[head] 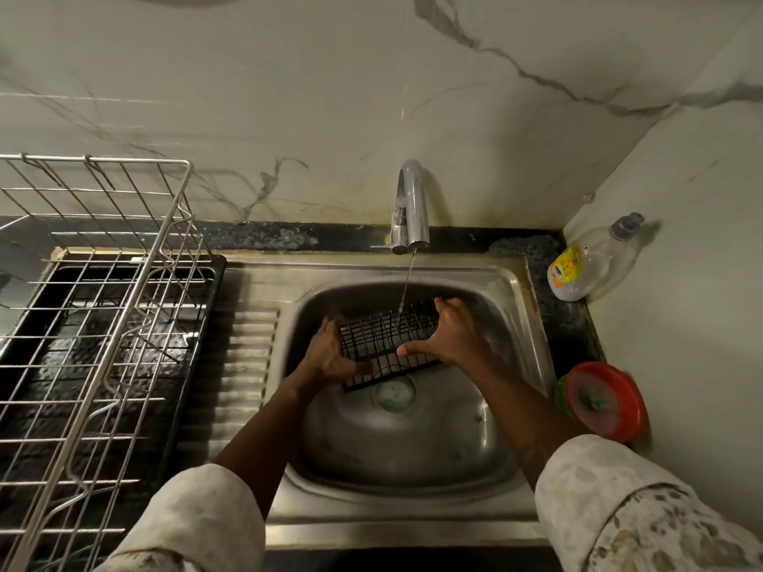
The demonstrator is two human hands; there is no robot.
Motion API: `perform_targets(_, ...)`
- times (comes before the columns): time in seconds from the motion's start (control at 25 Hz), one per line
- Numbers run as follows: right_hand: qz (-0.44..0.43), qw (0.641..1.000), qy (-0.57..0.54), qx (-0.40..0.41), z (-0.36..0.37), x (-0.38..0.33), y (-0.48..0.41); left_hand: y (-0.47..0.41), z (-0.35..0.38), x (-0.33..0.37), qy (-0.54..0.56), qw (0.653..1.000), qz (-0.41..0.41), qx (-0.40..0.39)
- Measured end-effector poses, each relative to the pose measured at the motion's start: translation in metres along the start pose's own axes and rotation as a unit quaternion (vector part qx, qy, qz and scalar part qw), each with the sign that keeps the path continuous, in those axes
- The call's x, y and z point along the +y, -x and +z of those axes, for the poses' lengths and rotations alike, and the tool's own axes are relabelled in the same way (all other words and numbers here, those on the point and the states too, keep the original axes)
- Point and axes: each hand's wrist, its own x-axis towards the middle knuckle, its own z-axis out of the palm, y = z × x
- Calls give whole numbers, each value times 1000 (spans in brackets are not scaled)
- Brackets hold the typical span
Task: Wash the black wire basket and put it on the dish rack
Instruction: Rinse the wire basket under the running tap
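My patterned sleeves (194,518) fill the near edge of the view, and both bare forearms reach forward over the front lip of the steel sink (396,526) into the bowl. Past the drain (394,393), I hold the black wire basket (388,344) between my two hands, up off the sink floor. My left hand (330,350) is wrapped around its left end, thumb along the near lower rail; my right hand (452,336) clamps the right end with the thumb stretched along the front and the fingers curled over the far rim. The basket's long axis runs left to right between my palms, tilted so the right end sits a little farther back, and its open grid faces up toward me. A thin stream from the faucet (411,204) lands on the far right part of the wires, just beside my right fingers. Motion blur softens the wires, so I cannot tell whether suds remain. The dish rack (95,307) lies well off to the left, beyond the ribbed drainboard (243,365), so my left hand is the nearer one and would lead the basket sideways, end first, over the sink's edge. At the far right corner stands a soap bottle (586,266).
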Motion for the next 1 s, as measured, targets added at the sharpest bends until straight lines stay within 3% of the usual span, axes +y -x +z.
perform_targets(0.12, -19, 999, 25, 40, -5, -11, 8, -6, 5, 10, -48, 998, -26, 19)
perform_targets(0.24, -75, 978, 142, 134, -19, -31, 15, -8, 11, 20, -74, 995, -63, 23)
perform_targets(0.28, -90, 970, 166, 152, -22, -39, 18, -9, 13, 28, -77, 995, -53, 28)
perform_targets(0.36, -126, 959, 189, 170, -22, -51, 22, -8, 12, 49, -65, 995, 49, 51)
perform_targets(0.44, -155, 956, 187, 167, -21, -57, 23, -9, 8, 70, -21, 986, 152, 57)
perform_targets(0.52, -185, 957, 155, 163, -23, -58, 22, -8, 3, 78, 41, 981, 177, 68)
perform_targets(0.68, -259, 953, 73, 143, -20, -55, 25, -9, -3, 76, 79, 975, 190, 86)
perform_targets(0.84, -286, 950, -5, 126, -15, -61, 31, -1, -8, 86, 166, 968, 125, 142)
perform_targets(1.0, -250, 959, 82, 105, -11, -78, 30, -2, 5, 80, 160, 962, 144, 169)
